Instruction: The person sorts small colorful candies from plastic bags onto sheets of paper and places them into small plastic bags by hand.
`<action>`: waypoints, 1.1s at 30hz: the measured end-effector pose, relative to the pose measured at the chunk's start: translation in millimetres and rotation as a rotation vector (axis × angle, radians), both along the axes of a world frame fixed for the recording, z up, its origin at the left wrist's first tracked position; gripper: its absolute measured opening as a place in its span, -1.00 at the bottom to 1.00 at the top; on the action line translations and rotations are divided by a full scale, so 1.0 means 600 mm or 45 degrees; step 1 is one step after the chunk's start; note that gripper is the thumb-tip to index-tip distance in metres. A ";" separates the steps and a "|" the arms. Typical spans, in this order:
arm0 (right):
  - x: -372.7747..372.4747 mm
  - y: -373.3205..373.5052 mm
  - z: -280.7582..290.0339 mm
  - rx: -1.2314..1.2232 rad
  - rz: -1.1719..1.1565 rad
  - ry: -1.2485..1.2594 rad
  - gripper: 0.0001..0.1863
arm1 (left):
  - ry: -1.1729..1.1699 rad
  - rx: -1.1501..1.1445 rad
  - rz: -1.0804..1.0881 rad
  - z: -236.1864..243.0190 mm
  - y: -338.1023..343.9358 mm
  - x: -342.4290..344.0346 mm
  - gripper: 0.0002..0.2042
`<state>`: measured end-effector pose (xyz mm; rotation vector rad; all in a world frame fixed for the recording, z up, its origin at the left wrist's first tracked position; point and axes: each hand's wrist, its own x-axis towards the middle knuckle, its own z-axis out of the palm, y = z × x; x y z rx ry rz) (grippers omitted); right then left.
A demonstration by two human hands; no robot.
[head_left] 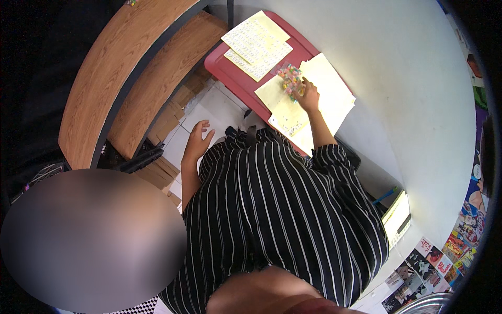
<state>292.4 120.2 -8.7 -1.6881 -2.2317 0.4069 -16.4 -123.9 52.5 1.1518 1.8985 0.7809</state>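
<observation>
My right hand (308,97) reaches over a red table (238,83) by the wall. Its thumb and fingers close on the right edge of clear plastic packets (290,78) filled with small multicoloured pieces, too small to name. Under the packets lie large yellow paper sheets (334,89), spread over the table's near right part. Farther left on the table, more yellow sheets (256,44) carry rows of small print-like marks. My left hand (196,142) hangs beside my body over the floor, holding nothing, with thumb and fingers apart.
Two curved wood-topped shelves (123,68) with dark edges stand at the left. Cardboard boxes (162,125) sit on the white tiled floor (212,112) beneath them. A pale wall (387,94) closes off the right side. A yellow pad (396,215) and a blue pen (386,195) are at the lower right.
</observation>
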 end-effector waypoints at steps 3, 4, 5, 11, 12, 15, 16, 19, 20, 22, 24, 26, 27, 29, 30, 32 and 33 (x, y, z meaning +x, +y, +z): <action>0.010 0.008 -0.003 -0.057 -0.022 0.119 -0.38 | 0.020 0.033 -0.048 -0.008 0.000 -0.003 -0.62; 0.013 0.011 -0.002 -0.062 -0.041 0.149 -0.38 | 0.022 0.050 -0.056 -0.008 0.003 -0.002 -0.62; 0.019 0.011 -0.002 -0.040 -0.067 0.201 -0.39 | 0.023 0.069 -0.066 -0.008 0.005 -0.001 -0.62; 0.025 -0.006 0.026 -0.115 -0.423 0.701 -0.40 | -0.111 0.054 -0.120 0.019 0.044 0.013 -0.62; 0.011 -0.013 0.040 -0.167 -0.406 0.792 -0.41 | -0.175 0.082 -0.119 0.026 0.053 0.018 -0.62; -0.040 -0.039 0.085 -0.359 -0.342 1.111 -0.51 | -0.332 0.206 -0.132 0.057 0.095 0.046 -0.61; -0.057 -0.051 0.089 -0.401 -0.263 1.266 -0.54 | -0.374 0.271 -0.154 0.063 0.118 0.064 -0.61; -0.131 -0.102 0.103 -0.460 -0.184 1.159 -0.51 | -0.352 0.425 -0.225 0.066 0.164 0.119 -0.61; -0.150 -0.118 0.115 -0.553 -0.164 1.327 -0.50 | -0.325 0.473 -0.248 0.066 0.173 0.130 -0.62; -0.176 -0.139 0.149 -0.708 -0.177 1.353 -0.47 | -0.282 0.497 -0.286 0.056 0.182 0.137 -0.67; -0.170 -0.146 0.175 -0.792 -0.126 1.450 -0.48 | -0.509 0.467 -0.223 0.049 0.184 0.142 -0.73; -0.157 -0.145 0.177 -0.886 -0.089 1.558 -0.51 | -1.005 0.380 -0.065 0.045 0.185 0.148 -0.79; -0.146 -0.143 0.173 -0.942 -0.072 1.614 -0.53 | -1.044 0.453 -0.037 0.043 0.186 0.151 -0.83; -0.141 -0.143 0.181 -1.041 -0.169 1.789 -0.62 | -1.078 0.494 -0.039 0.039 0.188 0.154 -0.83; -0.136 -0.142 0.179 -1.010 -0.137 1.735 -0.66 | -1.094 0.515 -0.039 0.037 0.190 0.155 -0.83; -0.128 -0.138 0.183 -0.948 -0.072 1.622 -0.73 | -1.070 0.477 -0.063 0.038 0.190 0.159 -0.84; -0.125 -0.140 0.185 -0.893 -0.082 1.637 -0.84 | -1.057 0.459 -0.074 0.039 0.189 0.161 -0.84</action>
